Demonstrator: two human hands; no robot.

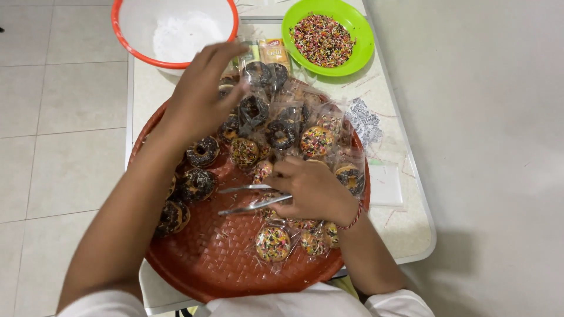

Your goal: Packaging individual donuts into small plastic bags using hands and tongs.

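Upper left, the left hand (197,100) hovers fingers loosely spread over the bare doughnuts (202,151), gripping nothing, probably picking one. Centre of the frame, the right hand (311,188) is closed around metal tongs (249,198), held flat above the red woven tray (217,258), handy for the bagged doughnuts (273,243) lower down.

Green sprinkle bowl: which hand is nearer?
Left. The left hand is raised over the tray's far side, just short of the green bowl. The right hand, holding metal tongs, sits lower, mid-tray, farther from the bowl.
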